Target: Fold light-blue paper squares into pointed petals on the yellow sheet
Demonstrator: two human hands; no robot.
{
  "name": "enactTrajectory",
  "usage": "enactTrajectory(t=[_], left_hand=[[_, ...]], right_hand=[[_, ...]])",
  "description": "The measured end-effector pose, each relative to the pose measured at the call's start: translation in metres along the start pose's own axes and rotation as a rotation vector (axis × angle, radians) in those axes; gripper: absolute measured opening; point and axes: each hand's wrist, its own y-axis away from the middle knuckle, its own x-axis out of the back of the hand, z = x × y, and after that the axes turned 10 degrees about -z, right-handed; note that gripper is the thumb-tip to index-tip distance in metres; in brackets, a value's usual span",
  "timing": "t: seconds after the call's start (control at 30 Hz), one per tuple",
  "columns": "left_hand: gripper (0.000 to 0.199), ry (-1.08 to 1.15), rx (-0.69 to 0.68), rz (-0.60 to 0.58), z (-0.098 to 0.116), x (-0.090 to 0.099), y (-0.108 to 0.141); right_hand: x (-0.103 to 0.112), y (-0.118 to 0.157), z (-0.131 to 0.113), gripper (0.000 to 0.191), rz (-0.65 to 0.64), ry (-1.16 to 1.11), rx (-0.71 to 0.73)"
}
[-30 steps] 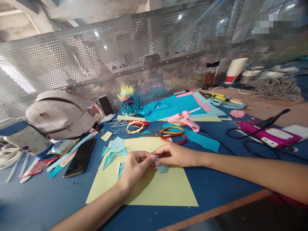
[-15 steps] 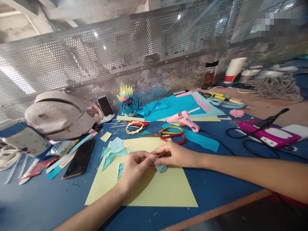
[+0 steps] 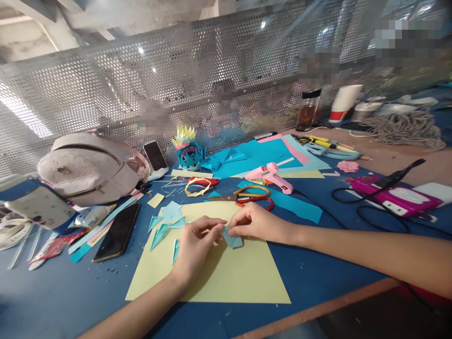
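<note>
A small folded piece of light blue paper is pinched at its upper edge by my right hand, thumb against forefinger. My left hand has its thumb and fingertips closed at the paper's upper left corner; the exact contact is partly hidden. Beneath both hands lies a pale yellow sheet. Several folded light blue paper triangles rest on its left part, close to my left hand. Scissors with yellow and red handles lie just beyond my right hand.
Behind the scissors is a pink glue gun with a black cord. A folded-paper ornament stands near the mesh screen. To the left are a black phone and a backpack; a purple power strip sits at right.
My hands have drawn slightly apart at the fingertips. The light blue paper has turned and shows flatter, with more of it visible between them. The things around have stayed put.
</note>
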Motion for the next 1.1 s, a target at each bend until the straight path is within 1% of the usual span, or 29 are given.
enactTrajectory(t=[0.27, 0.4, 0.53, 0.83, 0.97, 1.1], left_hand=[[0.027, 0.022, 0.033, -0.029, -0.0027, -0.0031, -0.0001], [0.030, 0.029, 0.028, -0.030, 0.0001, -0.0017, 0.0008], [0.033, 0.040, 0.006, -0.036, 0.0010, -0.0001, 0.0007], [0.032, 0.024, 0.012, -0.001, 0.0012, -0.0026, 0.0018], [0.034, 0.020, -0.006, -0.001, 0.0030, -0.0015, 0.0032], [0.031, 0.012, -0.022, -0.008, 0.0034, -0.0028, 0.0035]], right_hand=[[-0.0039, 0.0020, -0.0048, 0.044, 0.031, 0.068, 0.029], [-0.0056, 0.0021, -0.0062, 0.044, 0.018, 0.034, 0.020], [-0.0048, 0.0012, -0.0035, 0.043, 0.019, 0.068, 0.041], [-0.0047, 0.0038, -0.0092, 0.044, 0.056, 0.156, 0.083], [-0.0063, 0.0026, -0.0086, 0.042, 0.044, 0.106, 0.073], [-0.0075, 0.0025, -0.0085, 0.042, 0.016, 0.027, 0.056]])
